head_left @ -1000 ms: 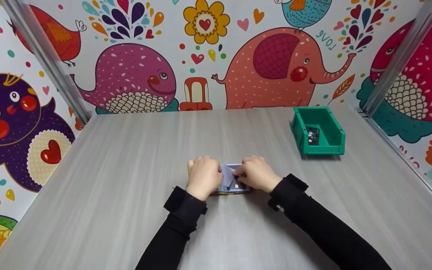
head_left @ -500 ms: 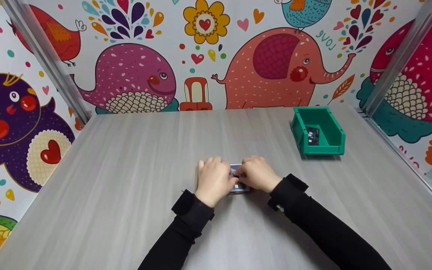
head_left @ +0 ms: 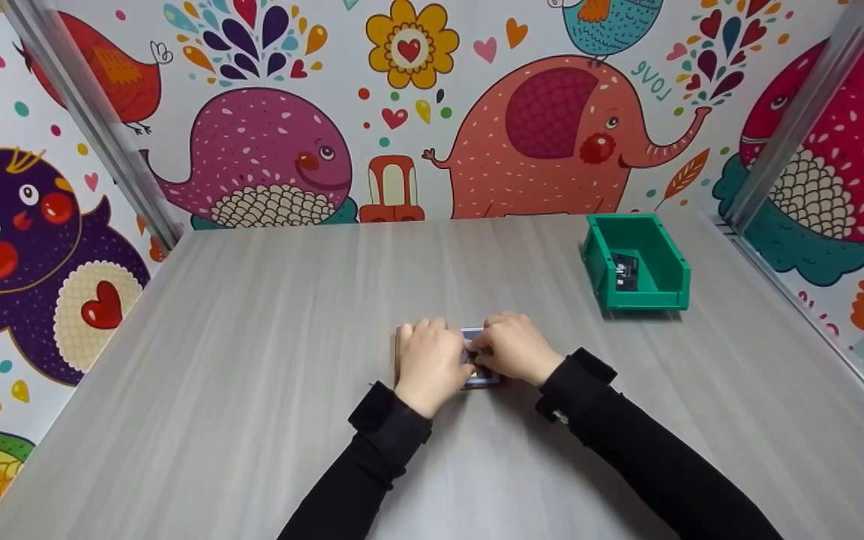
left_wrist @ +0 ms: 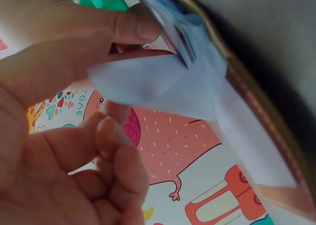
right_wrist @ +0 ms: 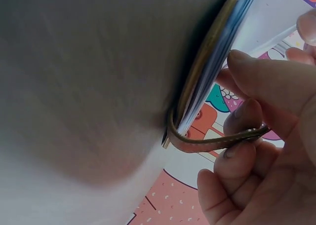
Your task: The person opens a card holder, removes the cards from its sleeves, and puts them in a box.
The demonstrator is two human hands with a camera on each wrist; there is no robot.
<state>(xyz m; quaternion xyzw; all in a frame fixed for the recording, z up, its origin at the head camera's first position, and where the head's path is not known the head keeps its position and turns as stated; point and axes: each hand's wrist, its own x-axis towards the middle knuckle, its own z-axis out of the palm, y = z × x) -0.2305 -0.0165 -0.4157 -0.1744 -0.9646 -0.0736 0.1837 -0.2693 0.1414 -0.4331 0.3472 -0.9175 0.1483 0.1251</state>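
Two hands meet at one small booklet (left_wrist: pixel 237 131), brown of cover (left_wrist: pixel 264 109), lying open beneath my fingers on the wood-grained table (head_left: pixel 252 315). Head view: my left hand (head_left: pixel 432 364) lies over the booklet's left part, thumb stretched toward the right part; my right hand (head_left: pixel 514 346) is at the right edge, fingertips turned inward, so that a bluish frame (head_left: pixel 488 379) shows only in the gap between the two grips. Right wrist view: this hand is nearly closed, thumb and one finger at the edges of the sleeves (right_wrist: pixel 211 74), while a brown strap (right_wrist: pixel 207 142), curving out from the cover, is held between bent fingers. Left wrist view: a clear leaf (left_wrist: pixel 143 82) stands out from the booklet in front of bent fingers, one fingertip showing through it; whether my left hand pinches the leaf I cannot tell. Beyond my right hand and farther right, well apart from both grips, stands a green bin (head_left: pixel 649 300) containing dark flat items (head_left: pixel 626 271).
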